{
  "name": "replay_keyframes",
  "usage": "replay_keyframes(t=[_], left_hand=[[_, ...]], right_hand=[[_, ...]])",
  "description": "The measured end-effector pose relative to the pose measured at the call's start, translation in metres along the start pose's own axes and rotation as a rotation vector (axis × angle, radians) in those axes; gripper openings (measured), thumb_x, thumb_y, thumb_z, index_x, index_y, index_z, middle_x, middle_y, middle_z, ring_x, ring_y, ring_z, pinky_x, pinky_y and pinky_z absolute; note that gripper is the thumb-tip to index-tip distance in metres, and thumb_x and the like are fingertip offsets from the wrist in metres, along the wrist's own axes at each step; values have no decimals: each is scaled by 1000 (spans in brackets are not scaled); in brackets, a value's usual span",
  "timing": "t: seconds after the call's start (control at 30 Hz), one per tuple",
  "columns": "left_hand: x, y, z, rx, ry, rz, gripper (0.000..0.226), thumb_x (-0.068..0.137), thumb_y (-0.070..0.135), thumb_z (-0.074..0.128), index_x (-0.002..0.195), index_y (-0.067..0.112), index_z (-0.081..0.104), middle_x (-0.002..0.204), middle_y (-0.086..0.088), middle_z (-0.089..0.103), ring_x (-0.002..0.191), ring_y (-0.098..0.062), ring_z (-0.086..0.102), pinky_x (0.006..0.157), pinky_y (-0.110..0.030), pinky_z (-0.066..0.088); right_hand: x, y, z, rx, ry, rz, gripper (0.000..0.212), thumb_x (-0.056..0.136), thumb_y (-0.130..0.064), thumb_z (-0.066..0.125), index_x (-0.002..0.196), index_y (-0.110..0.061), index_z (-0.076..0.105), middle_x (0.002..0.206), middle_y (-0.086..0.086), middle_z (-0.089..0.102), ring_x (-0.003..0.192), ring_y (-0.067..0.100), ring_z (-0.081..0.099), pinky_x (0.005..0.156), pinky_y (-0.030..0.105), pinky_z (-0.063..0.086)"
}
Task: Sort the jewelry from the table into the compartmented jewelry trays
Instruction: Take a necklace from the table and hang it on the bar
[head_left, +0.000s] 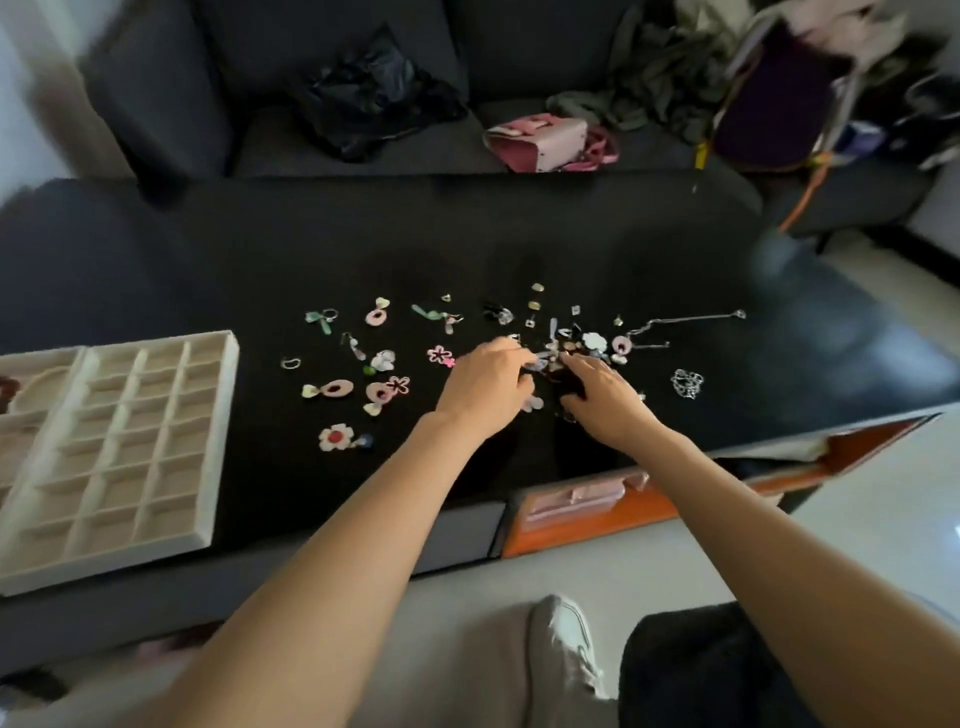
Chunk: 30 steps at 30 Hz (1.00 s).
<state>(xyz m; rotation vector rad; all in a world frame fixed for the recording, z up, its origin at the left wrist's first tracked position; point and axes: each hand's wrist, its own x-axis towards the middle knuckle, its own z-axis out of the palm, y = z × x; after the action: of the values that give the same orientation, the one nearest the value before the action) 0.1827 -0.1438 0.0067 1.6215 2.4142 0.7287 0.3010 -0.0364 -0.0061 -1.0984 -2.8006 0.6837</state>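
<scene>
The jewelry (550, 338) lay scattered across the middle of the frame: small pink ovals and flower shapes, pale green pieces, white petals, tiny metal bits and thin silver chains, thickest in a tangled cluster just right of centre. Both hands were down in that cluster. The left hand (485, 387) had its fingers curled over small pieces at the cluster's near edge, and the right hand (605, 400) reached in with fingers bent among them; whether either was actually grasping a piece could not be told from the blur. One long chain (691, 318) stretched toward the right, and one bunched chain (687, 383) sat apart, lower right of the cluster. To the left of the hands lay roughly a dozen loose pieces, among them a white flower with a red centre (336, 436) nearest the front edge. Two cream trays sat at the left of the frame: a gridded tray (218, 415) with four columns of small square compartments, and touching its left side a second tray (36, 364) with larger compartments, cut off by the frame edge. Everything rested on a black surface (363, 249). Behind it, across the upper frame, stood a dark grey sofa (311, 150) carrying a black bag (374, 98), a pink handbag (545, 140) and heaped clothes (660, 88). An orange box (597, 525) sat below the surface's front edge at right, on a pale floor (857, 519).
</scene>
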Motion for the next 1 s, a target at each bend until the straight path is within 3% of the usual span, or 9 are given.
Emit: replay_keyframes(t=[0.17, 0.23, 0.33, 0.53, 0.6, 0.7, 0.8, 0.93, 1.0], left_hand=[[17, 17, 32, 63, -48, 73, 27, 88, 33, 63, 110, 18, 66, 129, 0, 50, 124, -20, 42, 98, -36, 34], [21, 19, 37, 66, -20, 49, 22, 86, 32, 65, 103, 19, 67, 125, 0, 50, 122, -19, 40, 97, -35, 33], [27, 23, 42, 107, 8, 15, 12, 88, 27, 63, 95, 19, 69, 122, -1, 49, 120, -20, 39, 94, -35, 34], [34, 21, 48, 246, -73, 11, 28, 97, 27, 48, 114, 11, 63, 127, -7, 44, 120, -25, 36, 94, -35, 36], [33, 21, 45, 117, -26, -52, 25, 97, 25, 49, 110, 9, 63, 124, -8, 47, 118, -26, 38, 92, -33, 38], [31, 23, 31, -353, 18, -212, 17, 96, 16, 50, 109, 9, 59, 115, -6, 57, 112, -20, 50, 90, -31, 46], [27, 28, 12, -791, -72, -330, 40, 95, -1, 42, 134, 8, 44, 116, -3, 62, 107, -14, 58, 96, -27, 45], [19, 29, -19, -935, -117, -333, 43, 94, 9, 50, 136, 8, 45, 119, -10, 62, 105, -13, 60, 83, -21, 46], [13, 25, -38, -933, -134, -325, 40, 91, 14, 56, 130, 9, 51, 112, -8, 66, 103, -15, 63, 89, -27, 46]], right_hand=[[-7, 34, -3, 36, 145, -82, 47, 90, -13, 61, 134, -10, 48, 133, 10, 49, 123, 25, 47, 95, 24, 33], [-5, 37, -5, 36, 154, -91, 33, 89, -15, 63, 120, -8, 57, 121, 9, 53, 112, 24, 51, 83, 21, 33], [0, 38, -7, 20, 137, -104, 21, 88, -17, 64, 106, -6, 62, 122, 9, 51, 112, 23, 50, 82, 18, 31], [10, 32, -11, -4, 116, -85, 17, 90, -18, 62, 97, -3, 64, 115, 9, 51, 108, 21, 50, 77, 16, 30], [9, 27, -14, 117, 154, -55, 15, 91, -17, 61, 95, -3, 61, 102, 7, 56, 97, 21, 55, 72, 21, 36], [4, 16, -23, 404, 194, -33, 10, 90, -14, 61, 91, -5, 58, 83, 6, 64, 77, 17, 60, 65, 21, 46], [0, -2, -35, 689, 188, -30, 6, 89, -8, 62, 91, -7, 58, 83, 11, 68, 73, 16, 67, 66, 19, 56], [-4, -30, -52, 969, 153, 10, 22, 88, 1, 61, 107, -9, 61, 88, 14, 68, 80, 21, 69, 76, 26, 58], [-8, -44, -62, 1072, 111, -12, 24, 89, 4, 58, 110, -7, 62, 91, 16, 68, 82, 20, 69, 79, 26, 58]])
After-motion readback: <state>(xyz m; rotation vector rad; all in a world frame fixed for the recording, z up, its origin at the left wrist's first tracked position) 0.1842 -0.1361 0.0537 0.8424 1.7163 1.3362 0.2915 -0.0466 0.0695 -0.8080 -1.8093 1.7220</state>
